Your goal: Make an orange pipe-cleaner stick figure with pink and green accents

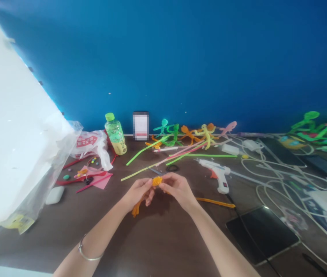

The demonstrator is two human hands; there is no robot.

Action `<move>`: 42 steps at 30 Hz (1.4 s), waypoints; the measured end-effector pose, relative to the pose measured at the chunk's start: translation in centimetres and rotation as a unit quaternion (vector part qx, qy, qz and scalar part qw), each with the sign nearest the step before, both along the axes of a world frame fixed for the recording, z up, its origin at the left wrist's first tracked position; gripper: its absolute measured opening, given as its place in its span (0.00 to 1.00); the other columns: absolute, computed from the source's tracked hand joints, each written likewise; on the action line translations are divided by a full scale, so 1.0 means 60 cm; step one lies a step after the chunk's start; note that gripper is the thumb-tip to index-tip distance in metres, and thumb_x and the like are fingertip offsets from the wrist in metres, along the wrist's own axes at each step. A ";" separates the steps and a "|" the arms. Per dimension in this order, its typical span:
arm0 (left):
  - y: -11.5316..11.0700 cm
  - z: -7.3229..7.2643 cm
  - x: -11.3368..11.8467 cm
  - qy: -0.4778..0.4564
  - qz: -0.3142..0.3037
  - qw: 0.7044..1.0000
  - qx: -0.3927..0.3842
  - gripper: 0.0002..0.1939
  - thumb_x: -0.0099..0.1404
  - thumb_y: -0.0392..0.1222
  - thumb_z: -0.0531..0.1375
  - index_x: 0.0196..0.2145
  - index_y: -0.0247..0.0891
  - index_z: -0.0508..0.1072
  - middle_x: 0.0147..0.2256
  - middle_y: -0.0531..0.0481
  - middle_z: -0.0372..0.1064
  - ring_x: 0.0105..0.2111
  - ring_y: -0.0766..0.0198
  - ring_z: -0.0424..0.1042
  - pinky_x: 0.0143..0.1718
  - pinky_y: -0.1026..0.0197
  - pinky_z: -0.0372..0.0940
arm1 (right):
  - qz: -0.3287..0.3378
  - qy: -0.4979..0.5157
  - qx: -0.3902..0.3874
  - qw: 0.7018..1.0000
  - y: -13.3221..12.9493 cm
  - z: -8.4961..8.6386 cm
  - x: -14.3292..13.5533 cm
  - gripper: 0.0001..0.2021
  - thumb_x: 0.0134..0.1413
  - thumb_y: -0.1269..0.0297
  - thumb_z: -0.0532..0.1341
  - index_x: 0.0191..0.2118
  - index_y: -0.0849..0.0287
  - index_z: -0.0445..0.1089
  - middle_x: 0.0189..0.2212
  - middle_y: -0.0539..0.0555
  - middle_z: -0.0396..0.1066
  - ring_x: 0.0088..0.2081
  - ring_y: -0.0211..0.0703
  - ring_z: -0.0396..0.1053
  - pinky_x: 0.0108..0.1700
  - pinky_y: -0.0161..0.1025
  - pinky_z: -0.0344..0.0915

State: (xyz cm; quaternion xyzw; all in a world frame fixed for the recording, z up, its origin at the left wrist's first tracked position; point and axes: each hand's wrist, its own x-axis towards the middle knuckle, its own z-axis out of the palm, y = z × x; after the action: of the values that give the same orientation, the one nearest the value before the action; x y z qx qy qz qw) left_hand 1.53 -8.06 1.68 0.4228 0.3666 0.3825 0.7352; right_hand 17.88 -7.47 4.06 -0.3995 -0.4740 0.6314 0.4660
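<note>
Between my two hands is an orange pipe cleaner [157, 181], wound into a small bundle. My left hand [139, 193] pinches the bundle's left side, and a folded orange tail hangs below its fingers. On the other side, my right hand [179, 189] pinches the bundle with thumb and forefinger. A straight orange stem [217, 202] stretches out to the right from behind my right wrist; whether it joins the bundle is hidden. Just beyond my fingertips lie scissors [154, 170], partly covered by the hands. Loose green and pink pipe cleaners [177, 154] spread behind them.
A white glue gun [215, 171] lies right of my hands, near a dark tablet [263, 234] and tangled white cables [256, 173]. Several pipe-cleaner figures [206, 134] stand by the blue wall. At left are a drink bottle [115, 134], a plastic bag [90, 144] and a white case [55, 195].
</note>
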 end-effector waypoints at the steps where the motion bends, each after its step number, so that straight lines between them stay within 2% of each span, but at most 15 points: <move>1: 0.000 0.000 -0.001 0.005 0.000 1.000 -0.002 0.20 0.57 0.56 0.55 0.26 0.33 0.62 0.14 0.57 0.59 0.10 0.74 0.56 0.11 0.69 0.53 | 0.003 0.002 -0.002 1.000 0.000 0.000 0.000 0.13 0.33 0.63 0.69 0.28 0.60 0.68 0.25 0.49 0.71 0.23 0.33 0.65 0.24 0.32 0.61; 9: -0.001 0.010 -0.002 -0.031 -0.023 0.998 -0.055 0.20 0.57 0.56 0.55 0.25 0.33 0.62 0.10 0.58 0.57 0.07 0.75 0.51 0.08 0.70 0.48 | 0.033 0.018 -0.025 0.999 0.000 0.000 0.002 0.18 0.34 0.64 0.68 0.37 0.58 0.70 0.22 0.47 0.69 0.21 0.31 0.64 0.23 0.31 0.62; 15: 0.001 0.005 -0.007 -0.061 -0.053 0.993 -0.087 0.19 0.58 0.54 0.54 0.23 0.34 0.61 0.10 0.58 0.56 0.07 0.75 0.50 0.07 0.71 0.46 | 0.040 -0.001 -0.014 0.999 -0.001 -0.001 0.003 0.16 0.33 0.63 0.69 0.34 0.60 0.72 0.22 0.49 0.70 0.21 0.32 0.64 0.23 0.33 0.63; 19: 0.003 -0.001 -0.014 -0.055 -0.080 0.989 -0.113 0.18 0.58 0.53 0.54 0.23 0.34 0.62 0.10 0.57 0.56 0.06 0.74 0.50 0.07 0.71 0.44 | 0.034 -0.003 0.020 0.999 0.001 -0.002 0.003 0.11 0.32 0.64 0.69 0.28 0.59 0.73 0.26 0.50 0.70 0.23 0.33 0.66 0.24 0.33 0.65; 23: 0.004 0.002 -0.013 -0.002 -0.052 0.996 -0.078 0.21 0.56 0.56 0.55 0.25 0.31 0.66 0.09 0.57 0.56 0.07 0.74 0.52 0.07 0.70 0.43 | 0.023 -0.015 0.043 0.999 0.001 -0.004 0.003 0.12 0.33 0.62 0.69 0.29 0.59 0.73 0.33 0.53 0.70 0.26 0.36 0.68 0.24 0.33 0.66; 26: 0.002 0.007 -0.004 0.045 -0.008 0.998 -0.050 0.23 0.55 0.57 0.56 0.26 0.29 0.68 0.12 0.53 0.61 0.09 0.73 0.57 0.08 0.71 0.44 | 0.010 -0.018 0.018 1.000 -0.001 -0.005 0.001 0.14 0.34 0.60 0.68 0.31 0.60 0.71 0.29 0.54 0.72 0.26 0.37 0.68 0.22 0.33 0.65; 32: -0.001 0.008 0.006 0.085 0.078 0.993 0.026 0.23 0.53 0.56 0.58 0.34 0.31 0.69 0.23 0.49 0.69 0.16 0.71 0.65 0.13 0.69 0.57 | -0.009 -0.037 0.006 0.999 0.000 -0.005 0.000 0.15 0.34 0.59 0.68 0.31 0.61 0.71 0.24 0.51 0.71 0.21 0.33 0.64 0.22 0.33 0.63; 39: 0.000 0.008 0.002 0.089 0.088 0.991 0.041 0.22 0.53 0.56 0.58 0.32 0.30 0.70 0.23 0.49 0.68 0.15 0.72 0.63 0.14 0.68 0.58 | -0.002 -0.036 0.005 0.999 0.003 -0.009 -0.001 0.13 0.35 0.62 0.68 0.31 0.61 0.71 0.25 0.51 0.72 0.21 0.33 0.65 0.22 0.32 0.62; 42: -0.003 0.010 0.004 0.076 0.089 0.992 0.049 0.22 0.54 0.55 0.58 0.35 0.30 0.69 0.24 0.49 0.69 0.17 0.71 0.65 0.16 0.67 0.61 | -0.003 -0.042 0.005 0.999 0.002 -0.011 -0.003 0.13 0.36 0.62 0.67 0.31 0.61 0.71 0.25 0.51 0.72 0.22 0.34 0.65 0.22 0.32 0.62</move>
State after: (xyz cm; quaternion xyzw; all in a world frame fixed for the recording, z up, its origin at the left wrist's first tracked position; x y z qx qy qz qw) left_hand 1.75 -8.22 2.28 0.4517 0.4389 0.4307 0.6464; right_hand 17.70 -7.36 3.41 -0.4249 -0.4953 0.6102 0.4492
